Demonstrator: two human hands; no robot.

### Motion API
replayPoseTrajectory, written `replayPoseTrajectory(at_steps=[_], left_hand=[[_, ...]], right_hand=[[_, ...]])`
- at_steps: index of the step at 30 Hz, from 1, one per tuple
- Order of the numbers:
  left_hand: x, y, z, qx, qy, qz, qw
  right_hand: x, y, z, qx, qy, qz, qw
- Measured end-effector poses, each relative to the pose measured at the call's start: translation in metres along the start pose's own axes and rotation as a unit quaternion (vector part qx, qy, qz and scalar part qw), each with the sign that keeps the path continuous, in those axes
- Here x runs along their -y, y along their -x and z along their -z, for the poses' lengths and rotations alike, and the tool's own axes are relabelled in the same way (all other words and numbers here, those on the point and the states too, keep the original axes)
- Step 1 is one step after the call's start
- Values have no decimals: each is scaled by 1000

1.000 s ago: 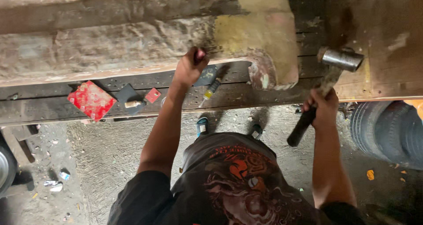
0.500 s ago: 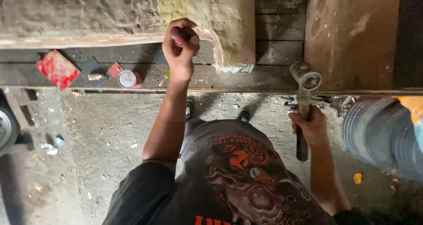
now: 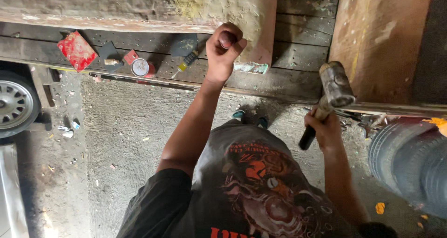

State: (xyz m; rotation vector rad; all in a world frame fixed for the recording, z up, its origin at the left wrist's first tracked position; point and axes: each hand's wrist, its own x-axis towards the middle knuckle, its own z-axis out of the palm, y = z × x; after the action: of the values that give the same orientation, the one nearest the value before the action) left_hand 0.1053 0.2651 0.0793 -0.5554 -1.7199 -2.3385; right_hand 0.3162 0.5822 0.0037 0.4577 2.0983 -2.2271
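Right now the hammer [image 3: 334, 90] sits right of the frame's centre, its heavy grey head raised toward the upper right and its dark-ended handle running down-left into the right hand [image 3: 322, 127], which is wrapped tight around the lower part of the shaft. The left hand [image 3: 223, 49], above centre, is clenched into a fist around a small dark tool end that just shows at the top of the fist; what kind of tool it is cannot be told. That fist rests against the rounded, filler-coated end of a large worn beam [image 3: 139, 5] running across the top of the frame.

To strike well, I judge the left fist should keep the small tool steady and square against the beam end, with the thumb tucked clear of its top. The hammer wants a short, controlled swing from the wrist, its face landing flat, since the target is small and close to the knuckles.

Beneath the beam lies a dark planked deck [image 3: 298, 56], serving as the bench. On it, left of the fist, lie a yellow-handled screwdriver [image 3: 185, 63], a round tin [image 3: 139, 67] and a red packet [image 3: 76, 49]. A tyre [image 3: 409, 159] stands at the lower right.
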Motion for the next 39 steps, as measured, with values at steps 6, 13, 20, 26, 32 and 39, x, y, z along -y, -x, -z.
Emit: replayPoseTrajectory(at_steps=[6,13,20,26,32,39], left_hand=[[3,-3,-2,-5,52,50,997],[1,-4,-2,55,69,64,994],[16,-11,-2,113,84,83,987],[24,13,-8,130,163,-1,978],[36,33,-16,99,205,102,968],[44,32,-46,82,188,55,977]], right_hand=[[7,1,-7,-75,-59,-56,994],[34,10,-13,-113,-33,14,993],[50,25,-16,-127,23,-14,991],[46,34,-16,-117,69,-5,991],[48,33,-7,-99,85,-16,991],[55,9,22,-38,54,0,998]])
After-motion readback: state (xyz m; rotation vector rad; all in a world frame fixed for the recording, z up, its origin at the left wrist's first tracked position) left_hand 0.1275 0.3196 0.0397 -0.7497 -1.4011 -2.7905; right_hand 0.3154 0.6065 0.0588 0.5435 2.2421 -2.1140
